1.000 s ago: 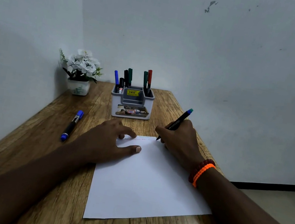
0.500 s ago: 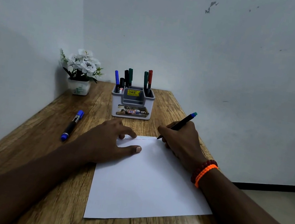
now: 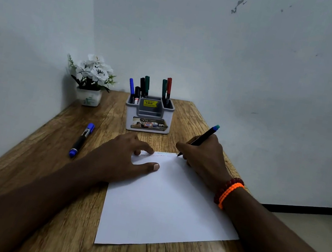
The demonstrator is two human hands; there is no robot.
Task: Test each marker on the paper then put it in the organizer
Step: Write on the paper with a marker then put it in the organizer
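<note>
A white sheet of paper (image 3: 160,204) lies on the wooden table, with faint coloured scribbles along its far edge. My right hand (image 3: 203,158) grips a black marker with a teal end (image 3: 205,135), its tip touching the paper's far right corner. My left hand (image 3: 124,158) rests flat on the paper's far left part, fingers spread. A grey organizer (image 3: 149,116) stands beyond the paper and holds several markers. A blue-capped marker (image 3: 82,140) lies on the table to the left.
A small white pot of white flowers (image 3: 91,82) sits in the far left corner against the wall. Walls close the table's left and far sides. The table's right edge (image 3: 227,158) drops to the floor beside my right hand.
My right hand and the teal-ended marker have slid a little to the right along the paper's far edge. The left hand has stayed put.
</note>
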